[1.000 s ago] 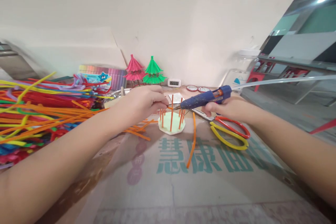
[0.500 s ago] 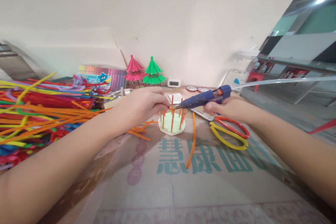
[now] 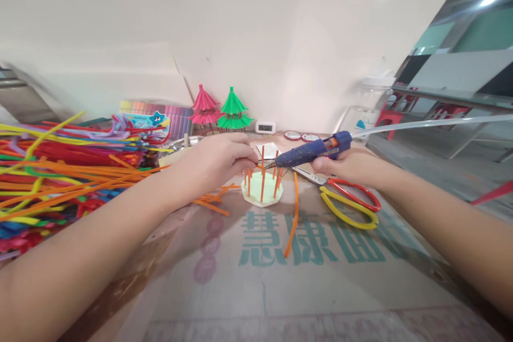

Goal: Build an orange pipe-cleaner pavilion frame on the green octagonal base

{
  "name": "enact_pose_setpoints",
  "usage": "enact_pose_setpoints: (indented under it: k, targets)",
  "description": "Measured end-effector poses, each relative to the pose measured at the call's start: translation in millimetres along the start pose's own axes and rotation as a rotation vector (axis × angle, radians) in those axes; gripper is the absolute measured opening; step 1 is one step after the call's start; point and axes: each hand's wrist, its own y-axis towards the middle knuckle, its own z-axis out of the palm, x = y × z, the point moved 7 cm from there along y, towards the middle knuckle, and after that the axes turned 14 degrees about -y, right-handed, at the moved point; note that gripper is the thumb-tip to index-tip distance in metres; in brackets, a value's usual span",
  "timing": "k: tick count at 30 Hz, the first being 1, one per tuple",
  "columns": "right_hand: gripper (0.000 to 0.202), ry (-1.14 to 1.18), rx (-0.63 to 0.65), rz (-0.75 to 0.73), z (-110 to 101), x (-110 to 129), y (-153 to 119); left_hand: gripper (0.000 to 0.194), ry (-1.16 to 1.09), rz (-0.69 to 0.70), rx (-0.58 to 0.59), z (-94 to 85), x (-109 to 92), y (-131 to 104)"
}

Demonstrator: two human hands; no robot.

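Observation:
My right hand (image 3: 340, 163) is wrapped round a blue hot glue gun (image 3: 300, 153), its metal nozzle pointing left. The nozzle tip meets a short orange pipe cleaner (image 3: 260, 166) pinched in the fingers of my left hand (image 3: 228, 157). Both hands work just above a pale green, many-sided base (image 3: 262, 199) with a white edge. Several orange pipe-cleaner posts (image 3: 262, 184) stand upright around that base. One loose orange pipe cleaner (image 3: 296, 208) lies on the plastic sheet to its right. My left fingertips partly hide the posts on the left.
Scissors (image 3: 355, 214) with red and yellow handles lie at right. A heap of coloured pipe cleaners (image 3: 60, 171) fills the left side. Behind stand a pink (image 3: 204, 107) and a green tree-shaped craft (image 3: 231, 109), a small digital clock (image 3: 265, 127) and a marker set (image 3: 156, 117).
The glue gun and my right hand have shifted very slightly left. My left hand stays almost where it was, still pinching the short orange pipe cleaner.

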Motion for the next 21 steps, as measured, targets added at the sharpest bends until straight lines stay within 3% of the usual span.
enact_pose_setpoints:
  k: [6,21]
  targets:
    - [0.052,0.018,0.046,0.066,0.7,-0.3,-1.7,0.02,-0.008,0.003,0.006,0.0,-1.2,-0.2]
    - [0.05,0.068,0.087,0.058,4.5,-4.7,1.7,0.021,0.006,0.025,0.009,0.7,-1.0,-0.1]
